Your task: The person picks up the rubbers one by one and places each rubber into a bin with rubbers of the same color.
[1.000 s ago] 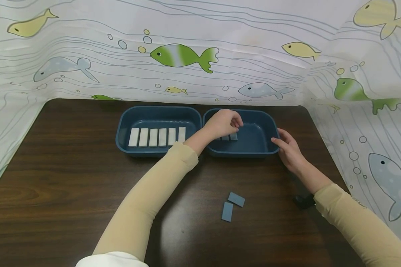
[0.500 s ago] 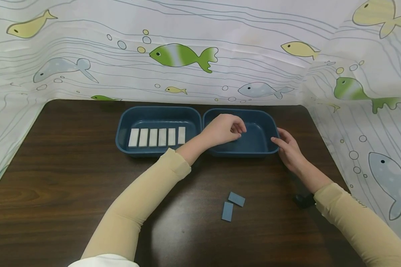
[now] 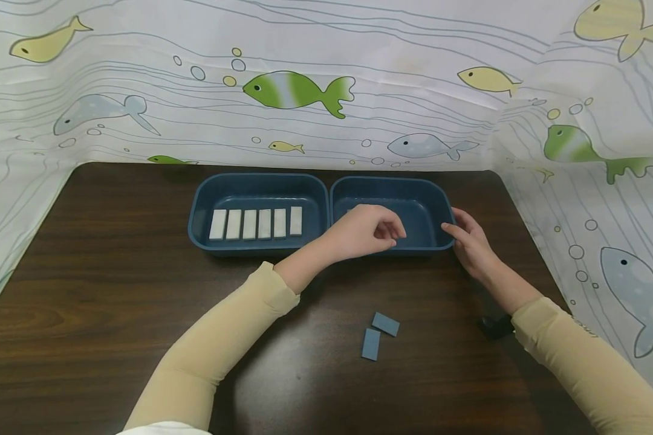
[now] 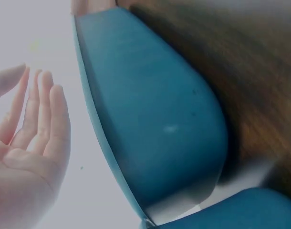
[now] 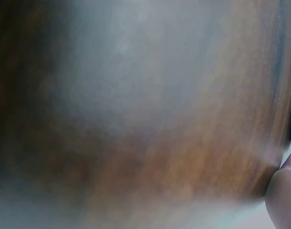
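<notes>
My left hand hovers over the front rim of the right-hand blue plastic bin, its fingers loosely bent. In the left wrist view nothing lies in that hand, which is beside the bin's outer wall. At the bin's right end my right hand grips the rim, thumb over the top and fingers outside. Two blue-grey rectangular tiles lie on the table in front. The left hand mostly hides the tiles inside this bin. Blur fills most of the right wrist view, with a finger at its edge.
A second blue bin adjoins on the left, with a row of several white tiles in it. Both stand near the back of the dark wooden table. A fish-patterned sheet rises behind and at the sides.
The left hand has drawn back towards me and slightly right, from inside the right-hand bin to above its front rim. My right hand keeps its place on the bin's end.
</notes>
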Tool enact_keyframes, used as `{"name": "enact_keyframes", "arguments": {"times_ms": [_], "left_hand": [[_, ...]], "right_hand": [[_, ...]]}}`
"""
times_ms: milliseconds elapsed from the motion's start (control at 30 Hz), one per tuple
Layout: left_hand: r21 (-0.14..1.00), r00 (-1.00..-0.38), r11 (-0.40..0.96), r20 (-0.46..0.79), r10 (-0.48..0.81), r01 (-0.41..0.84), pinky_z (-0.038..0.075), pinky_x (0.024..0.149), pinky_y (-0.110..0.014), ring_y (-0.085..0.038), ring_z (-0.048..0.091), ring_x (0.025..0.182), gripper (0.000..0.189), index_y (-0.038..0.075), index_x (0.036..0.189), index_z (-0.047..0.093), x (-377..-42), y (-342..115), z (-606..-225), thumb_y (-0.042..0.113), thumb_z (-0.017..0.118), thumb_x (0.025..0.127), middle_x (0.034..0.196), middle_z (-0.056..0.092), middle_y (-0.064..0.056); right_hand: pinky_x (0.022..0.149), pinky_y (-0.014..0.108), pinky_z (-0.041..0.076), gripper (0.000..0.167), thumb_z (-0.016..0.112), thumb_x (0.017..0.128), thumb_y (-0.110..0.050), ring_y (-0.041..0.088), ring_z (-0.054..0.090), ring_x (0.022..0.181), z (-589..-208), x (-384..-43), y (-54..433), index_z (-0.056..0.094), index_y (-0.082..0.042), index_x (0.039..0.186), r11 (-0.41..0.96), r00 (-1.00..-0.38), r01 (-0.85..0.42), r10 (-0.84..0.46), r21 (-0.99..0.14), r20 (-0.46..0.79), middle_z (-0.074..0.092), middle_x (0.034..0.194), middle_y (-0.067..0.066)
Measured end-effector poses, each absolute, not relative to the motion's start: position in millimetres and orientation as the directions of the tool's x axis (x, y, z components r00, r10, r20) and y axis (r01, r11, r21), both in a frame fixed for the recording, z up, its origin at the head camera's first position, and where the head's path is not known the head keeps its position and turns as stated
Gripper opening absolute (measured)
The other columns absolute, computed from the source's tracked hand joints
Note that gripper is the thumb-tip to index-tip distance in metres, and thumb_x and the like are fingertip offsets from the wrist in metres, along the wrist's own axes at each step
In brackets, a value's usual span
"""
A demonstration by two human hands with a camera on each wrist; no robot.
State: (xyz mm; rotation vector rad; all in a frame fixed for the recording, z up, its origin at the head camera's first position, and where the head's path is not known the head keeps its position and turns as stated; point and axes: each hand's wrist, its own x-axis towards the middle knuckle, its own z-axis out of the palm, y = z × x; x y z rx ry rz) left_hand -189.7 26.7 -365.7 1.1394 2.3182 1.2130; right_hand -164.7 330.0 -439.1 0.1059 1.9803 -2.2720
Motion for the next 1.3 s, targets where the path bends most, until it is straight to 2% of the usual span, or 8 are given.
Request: {"name": "enact_keyframes", "arguments": {"times_ms": [200,567,1033,1300], "left_hand": [[0.778,-0.602,0.317,0.097,0.792,0.542,0.058,0.090,-0.019,-0.016,0.071,0.093,0.017,0.004,0.115,0.077,-174.3,26.0,-366.2,0.003,0.071,0.100,0.111,0.078,-0.010],[0.784,-0.557,0.301,0.068,0.828,0.543,0.055,0.088,-0.016,-0.016,0.070,0.095,0.015,0.005,0.114,0.077,-153.4,28.5,-371.6,0.005,0.074,0.099,0.110,0.076,-0.009],[0.771,-0.512,0.335,-0.013,0.859,0.541,0.053,0.085,-0.015,-0.010,0.067,0.093,0.014,0.007,0.114,0.077,-145.8,33.6,-384.3,0.007,0.071,0.101,0.109,0.077,-0.004],[0.743,-0.473,0.370,-0.081,0.877,0.558,0.052,0.085,-0.017,-0.010,0.066,0.093,0.013,0.009,0.113,0.077,-144.8,36.9,-395.5,0.008,0.071,0.102,0.106,0.076,-0.002]], "right_hand": [[0.087,0.015,0.056,0.026,0.056,0.108,-0.004,0.004,0.067,0.101,-439.8,-165.3,330.5,0.057,-0.017,0.130,-0.131,-0.990,0.138,-0.055,-0.982,-0.132,0.061,0.121,-0.005],[0.090,0.014,0.055,0.028,0.056,0.108,-0.003,0.004,0.064,0.107,-439.9,-163.7,330.5,0.054,-0.016,0.133,-0.115,-0.991,0.128,-0.051,-0.985,-0.123,0.061,0.124,-0.006],[0.092,0.015,0.054,0.031,0.053,0.109,-0.003,0.006,0.061,0.111,-440.5,-163.9,330.3,0.057,-0.020,0.134,-0.124,-0.992,0.119,-0.063,-0.985,-0.112,0.060,0.126,-0.006],[0.093,0.016,0.054,0.034,0.053,0.108,-0.002,0.007,0.062,0.112,-442.4,-164.6,333.1,0.055,-0.016,0.139,-0.147,-0.991,0.113,-0.090,-0.983,-0.100,0.061,0.130,-0.004]]}}
